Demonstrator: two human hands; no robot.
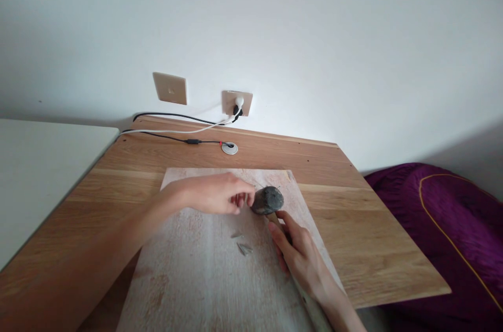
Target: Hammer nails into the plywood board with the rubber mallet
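Note:
My right hand is wrapped round the wooden handle of a hammer with a thick, dark round head. The hammer's head is over the far right part of a pale, whitewashed wooden board. Close beside the head's left side is my left hand, its fingers curled and closed. Anything in those fingers is too small or hidden to make out. Several loose nails lie on the board below my hands. Thin dark lines show just behind the hammer head, perhaps nails, too fine to tell.
The board rests on a wooden desk. Behind it, black and white cables run to a wall socket and a round grommet. A white surface adjoins at left; purple fabric is at right.

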